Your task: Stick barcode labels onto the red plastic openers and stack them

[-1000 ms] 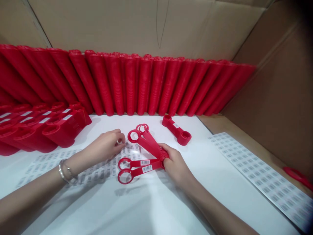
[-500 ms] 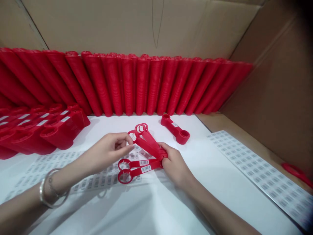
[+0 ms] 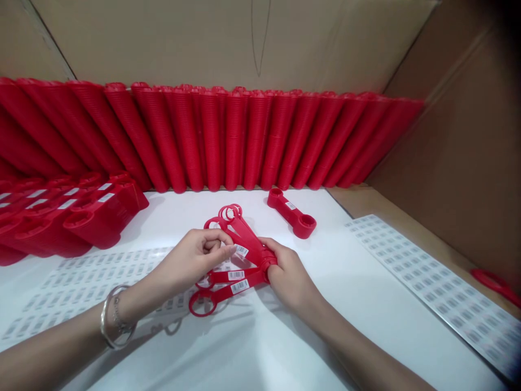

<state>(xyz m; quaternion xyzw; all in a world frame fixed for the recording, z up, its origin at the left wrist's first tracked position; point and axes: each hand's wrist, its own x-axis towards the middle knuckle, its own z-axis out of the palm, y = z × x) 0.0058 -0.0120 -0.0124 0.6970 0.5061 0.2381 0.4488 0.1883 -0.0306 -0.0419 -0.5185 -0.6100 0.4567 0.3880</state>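
The fan of red ring-ended pieces [image 3: 250, 243] is in front of the person, above the middle of the white desk [image 3: 285, 342]. The right hand [image 3: 291, 277] is clamped on the fan at the end where the pieces meet, and the other ring ends spread out toward the left hand [image 3: 201, 252]. The left hand has its fingers curled, with the thumb and the forefinger close together at the edge of a small white label [image 3: 241, 250] on one of the upper pieces; if they pinch this label or only touch it, I cannot tell. The two lower pieces also carry labels. On the left wrist there are silver bracelets [image 3: 106, 320].

Under the left forearm lies a clear label sheet [image 3: 109, 266]. Beyond the right hand, a short red stack [image 3: 291, 213] with one label lies on the desk. At the right side there is a long label sheet [image 3: 431, 290], and past it a red piece [image 3: 494, 283]. To the left stand the labelled red stacks [image 3: 101, 222]. Tall red stacks [image 3: 211, 138] make a row at the back, before the cardboard wall [image 3: 195, 43].
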